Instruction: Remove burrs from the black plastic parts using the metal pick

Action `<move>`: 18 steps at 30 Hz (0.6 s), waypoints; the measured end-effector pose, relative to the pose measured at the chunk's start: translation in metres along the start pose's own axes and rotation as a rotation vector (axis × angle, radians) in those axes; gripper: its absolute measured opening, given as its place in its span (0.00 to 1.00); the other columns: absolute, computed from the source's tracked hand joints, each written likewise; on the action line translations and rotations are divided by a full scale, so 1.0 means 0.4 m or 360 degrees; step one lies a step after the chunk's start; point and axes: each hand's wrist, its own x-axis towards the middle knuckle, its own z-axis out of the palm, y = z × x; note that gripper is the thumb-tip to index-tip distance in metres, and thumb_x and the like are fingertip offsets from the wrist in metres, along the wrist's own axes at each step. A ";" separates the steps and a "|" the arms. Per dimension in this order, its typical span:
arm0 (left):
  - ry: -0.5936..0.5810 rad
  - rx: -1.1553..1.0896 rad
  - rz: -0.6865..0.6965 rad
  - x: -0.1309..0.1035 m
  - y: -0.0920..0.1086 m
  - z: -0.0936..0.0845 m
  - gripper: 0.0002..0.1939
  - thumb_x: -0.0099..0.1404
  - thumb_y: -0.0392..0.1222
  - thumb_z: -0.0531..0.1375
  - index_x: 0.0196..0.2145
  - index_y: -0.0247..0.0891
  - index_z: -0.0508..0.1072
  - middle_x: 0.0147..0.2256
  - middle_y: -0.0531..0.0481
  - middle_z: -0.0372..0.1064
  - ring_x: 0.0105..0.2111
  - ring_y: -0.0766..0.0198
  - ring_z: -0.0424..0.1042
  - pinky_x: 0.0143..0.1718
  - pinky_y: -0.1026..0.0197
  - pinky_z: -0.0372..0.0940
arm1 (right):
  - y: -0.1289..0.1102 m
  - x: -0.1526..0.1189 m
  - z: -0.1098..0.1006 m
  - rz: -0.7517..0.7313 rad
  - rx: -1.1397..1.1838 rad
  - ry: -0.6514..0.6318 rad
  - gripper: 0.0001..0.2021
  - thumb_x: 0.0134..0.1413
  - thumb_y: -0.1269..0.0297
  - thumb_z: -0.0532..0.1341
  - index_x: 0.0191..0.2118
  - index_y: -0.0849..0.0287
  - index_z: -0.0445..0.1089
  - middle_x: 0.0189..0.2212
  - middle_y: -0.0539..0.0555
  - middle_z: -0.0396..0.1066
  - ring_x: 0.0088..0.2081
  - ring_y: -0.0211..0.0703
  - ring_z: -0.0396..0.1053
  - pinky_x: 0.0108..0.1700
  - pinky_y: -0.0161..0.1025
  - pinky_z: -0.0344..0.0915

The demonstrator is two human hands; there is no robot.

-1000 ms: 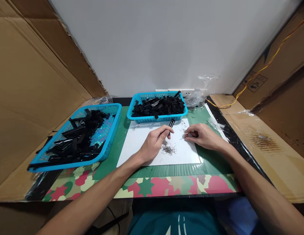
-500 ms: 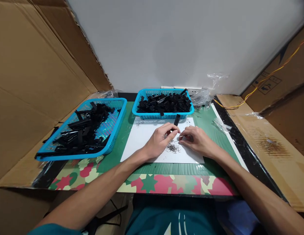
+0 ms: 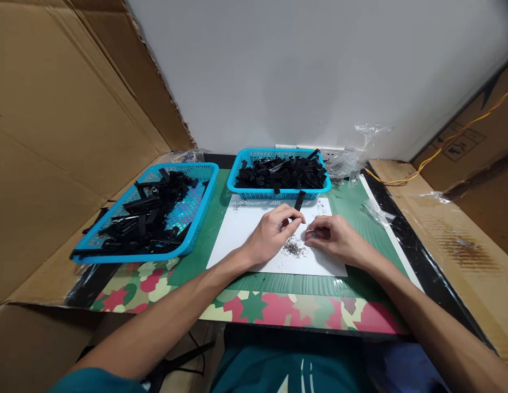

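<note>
Black strip (image 3: 299, 202): pinched in our left hand (image 3: 272, 232) over the white sheet (image 3: 237, 234), its far end near the rear basket (image 3: 254, 192). Our right hand (image 3: 334, 236) pinches a thin sliver (image 3: 311, 230), too small for us to identify. Hands close, not touching; heap of metal bits (image 3: 294, 248) just on the near side. We judge it best to brace the strip firmly, grip the sliver lightly, and leave the heap undisturbed.
</note>
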 end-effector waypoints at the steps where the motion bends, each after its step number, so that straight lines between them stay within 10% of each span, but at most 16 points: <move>1: -0.0015 -0.0003 -0.0011 0.000 0.001 0.000 0.12 0.76 0.42 0.56 0.43 0.37 0.79 0.41 0.47 0.74 0.40 0.60 0.71 0.42 0.59 0.63 | -0.001 -0.001 -0.003 -0.0002 0.0066 0.0008 0.02 0.58 0.67 0.69 0.35 0.58 0.81 0.29 0.51 0.76 0.29 0.41 0.68 0.34 0.38 0.62; 8: -0.0123 -0.0011 0.0028 -0.006 -0.005 0.005 0.10 0.74 0.43 0.60 0.46 0.38 0.80 0.38 0.50 0.71 0.33 0.65 0.66 0.36 0.62 0.61 | -0.021 -0.010 -0.015 0.0023 0.0437 0.0451 0.12 0.57 0.53 0.71 0.34 0.57 0.81 0.21 0.48 0.67 0.24 0.38 0.58 0.28 0.37 0.56; 18: -0.0037 0.0030 0.0189 -0.017 -0.010 0.009 0.11 0.76 0.43 0.60 0.45 0.38 0.81 0.37 0.49 0.69 0.31 0.66 0.64 0.35 0.61 0.60 | -0.029 -0.011 -0.013 0.0054 0.0533 0.0389 0.14 0.56 0.50 0.71 0.35 0.58 0.83 0.20 0.48 0.64 0.23 0.36 0.57 0.25 0.36 0.54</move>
